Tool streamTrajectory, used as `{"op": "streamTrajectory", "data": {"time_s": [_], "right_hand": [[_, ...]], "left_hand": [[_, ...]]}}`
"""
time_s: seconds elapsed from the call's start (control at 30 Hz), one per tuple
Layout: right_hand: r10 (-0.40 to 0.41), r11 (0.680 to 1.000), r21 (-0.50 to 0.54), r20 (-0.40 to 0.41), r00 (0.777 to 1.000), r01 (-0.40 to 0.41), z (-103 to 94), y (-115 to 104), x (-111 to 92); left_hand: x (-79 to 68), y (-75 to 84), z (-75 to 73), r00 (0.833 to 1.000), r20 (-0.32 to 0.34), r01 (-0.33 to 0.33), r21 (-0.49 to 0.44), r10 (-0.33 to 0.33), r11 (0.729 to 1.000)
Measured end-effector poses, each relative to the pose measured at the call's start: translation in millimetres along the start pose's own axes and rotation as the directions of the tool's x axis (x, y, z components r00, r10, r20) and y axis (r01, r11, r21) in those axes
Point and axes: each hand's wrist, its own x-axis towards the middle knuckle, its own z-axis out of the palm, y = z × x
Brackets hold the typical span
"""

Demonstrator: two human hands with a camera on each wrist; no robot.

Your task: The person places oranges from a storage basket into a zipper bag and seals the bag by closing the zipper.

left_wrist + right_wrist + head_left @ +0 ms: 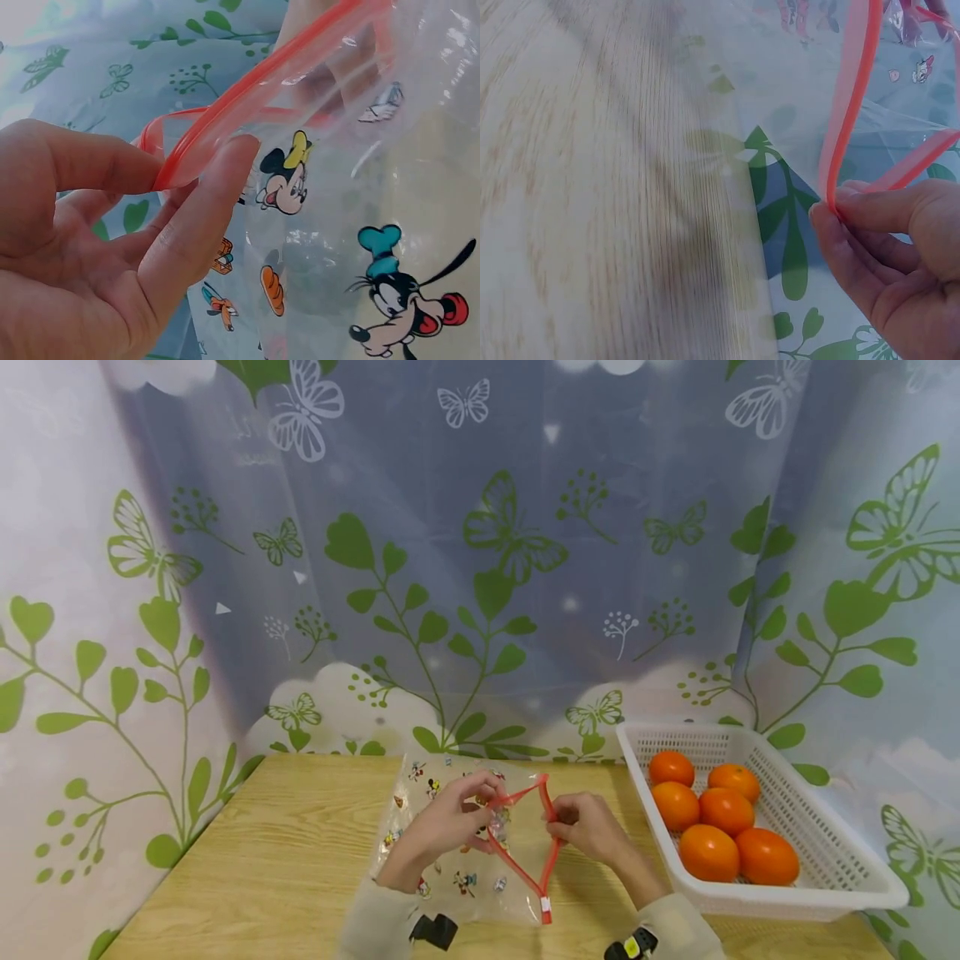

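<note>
A clear zip bag (pixel 465 883) printed with cartoon figures lies over the table, its red-edged mouth spread into a diamond. On the mouth's left side, my left hand (pixel 453 822) pinches the red zip strip; the left wrist view shows the strip (pixel 247 82) between thumb and index finger. Opposite it, my right hand (pixel 592 828) pinches the other side, and in the right wrist view thumb and fingertips meet on that strip (pixel 851 97). A white slider (pixel 545 904) sits at the mouth's near corner. Nothing shows inside the bag.
To the right stands a white perforated plastic basket (pixel 832 852) holding several oranges (pixel 726 812). The wooden table (pixel 255 852) ends at a patterned curtain (pixel 442 568) behind and at the sides.
</note>
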Motion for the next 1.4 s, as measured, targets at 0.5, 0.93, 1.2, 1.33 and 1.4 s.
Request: {"op": "streamTrajectory", "data": {"time_s": [0.5, 0.93, 1.2, 1.33, 1.4], "right_hand": [[-0.030, 0.999, -0.022, -0.018, 0.999, 0.030, -0.4, 6, -8], [0.046, 0.996, 0.070, 0.001, 0.999, -0.046, 0.9, 11, -13], [0.047, 0.997, 0.064, 0.003, 0.999, -0.047, -7.3, 2, -18], [0.032, 0.998, 0.057, 0.003, 0.999, -0.032, -19.1, -4, -20], [0.036, 0.998, 0.057, 0.021, 0.999, -0.037, -26.9, -8, -21]], "left_hand": [[2.8, -1.4, 0.1, 0.997, 0.071, -0.052, 0.113, 0.044, 0.992], [7.1, -7.4, 1.2, 0.996, 0.074, -0.050, 0.093, 0.044, 0.994], [8.9, -12.9, 0.4, 0.999, 0.022, -0.035, 0.082, 0.033, 0.996], [9.1, -11.9, 1.0, 0.999, 0.013, -0.037, 0.064, 0.036, 0.997], [9.0, -11.4, 1.0, 0.999, 0.012, -0.042, 0.052, 0.041, 0.998]]}}
